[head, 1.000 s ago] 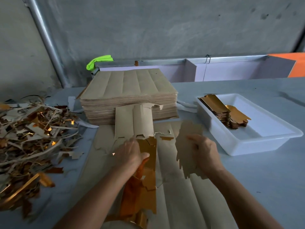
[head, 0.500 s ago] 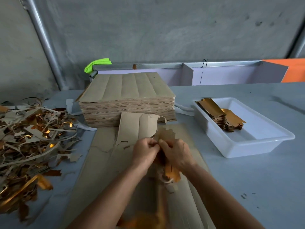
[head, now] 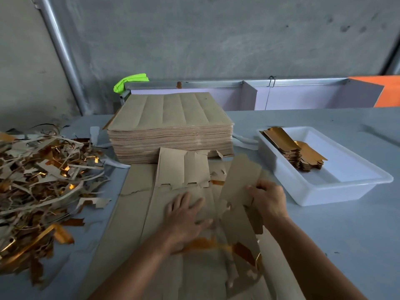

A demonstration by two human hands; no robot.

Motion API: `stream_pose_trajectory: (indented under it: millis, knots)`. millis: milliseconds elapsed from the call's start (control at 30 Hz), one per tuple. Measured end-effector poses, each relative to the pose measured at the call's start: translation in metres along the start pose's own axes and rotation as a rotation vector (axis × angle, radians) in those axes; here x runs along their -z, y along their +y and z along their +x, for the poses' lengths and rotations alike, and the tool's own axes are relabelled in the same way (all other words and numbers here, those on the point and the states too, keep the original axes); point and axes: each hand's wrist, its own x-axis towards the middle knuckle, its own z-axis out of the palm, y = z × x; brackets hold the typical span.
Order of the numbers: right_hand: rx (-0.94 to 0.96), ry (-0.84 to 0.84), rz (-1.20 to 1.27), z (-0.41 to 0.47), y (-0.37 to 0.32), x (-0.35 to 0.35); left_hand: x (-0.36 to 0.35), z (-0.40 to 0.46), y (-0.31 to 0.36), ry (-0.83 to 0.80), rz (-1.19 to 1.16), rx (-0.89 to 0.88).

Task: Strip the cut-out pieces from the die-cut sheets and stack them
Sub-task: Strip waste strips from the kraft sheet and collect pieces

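Observation:
A brown die-cut sheet [head: 138,215] lies flat on the table in front of me. My left hand [head: 186,215] presses on it with spread fingers. My right hand [head: 267,199] grips a long brown cut-out piece [head: 240,182], tilted up off the sheet to the right of my left hand. Gold foil shows on torn bits [head: 207,243] below my left hand. Another loose piece [head: 181,169] leans against a thick stack of uncut sheets [head: 171,128] at the back. Stacked gold cut-outs [head: 290,148] sit in a white tray [head: 337,189] on the right.
A big heap of brown and gold waste strips [head: 36,180] covers the table's left side. A metal pole [head: 62,53] runs up the grey wall. Behind the stack lie a neon green rag [head: 129,81] and a metal rail [head: 216,84].
My hands were together tearing at a piece. Now they are apart: the left presses flat on the sheet, and the right has pulled a cut-out piece free to the right.

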Motion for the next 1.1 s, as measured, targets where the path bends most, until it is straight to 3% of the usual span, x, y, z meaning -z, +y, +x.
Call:
stream_pose_trajectory:
  millis: [167,267,333,400,533,667,700,767,833,933,1100]
  knots:
    - [-0.129,0.126,0.298,0.007,0.001,0.025,-0.006,0.005,-0.001,0.034,0.042,0.022]
    - [-0.093,0.293,0.416,0.009,0.0,0.045,-0.01,0.003,-0.003,0.066,0.054,0.006]
    - [-0.037,0.376,0.348,0.011,0.001,0.059,-0.009,-0.002,-0.002,0.109,0.042,-0.019]
    - [0.014,0.352,0.199,0.012,0.004,0.071,-0.008,-0.008,0.002,0.185,-0.009,-0.075]
    - [0.035,0.236,0.067,0.008,0.013,0.078,0.009,-0.02,0.03,0.315,-0.365,-0.241]
    - [0.076,0.18,0.118,0.0,0.019,0.075,0.021,-0.042,0.076,0.421,-0.731,-0.164]
    - [0.063,0.183,0.211,-0.003,0.018,0.073,0.019,-0.047,0.088,0.412,-0.728,-0.128]
    - [-0.001,0.211,0.407,-0.008,0.015,0.071,0.012,-0.051,0.109,0.352,-0.501,-0.1]
    - [-0.019,0.243,0.458,-0.011,0.014,0.073,0.004,-0.052,0.125,0.238,-0.248,-0.069]
    - [0.01,0.28,0.464,-0.014,0.011,0.076,-0.006,-0.045,0.134,0.092,-0.048,-0.032]
    - [0.012,0.293,0.483,-0.014,0.012,0.079,-0.012,-0.034,0.138,0.233,0.023,-0.059]
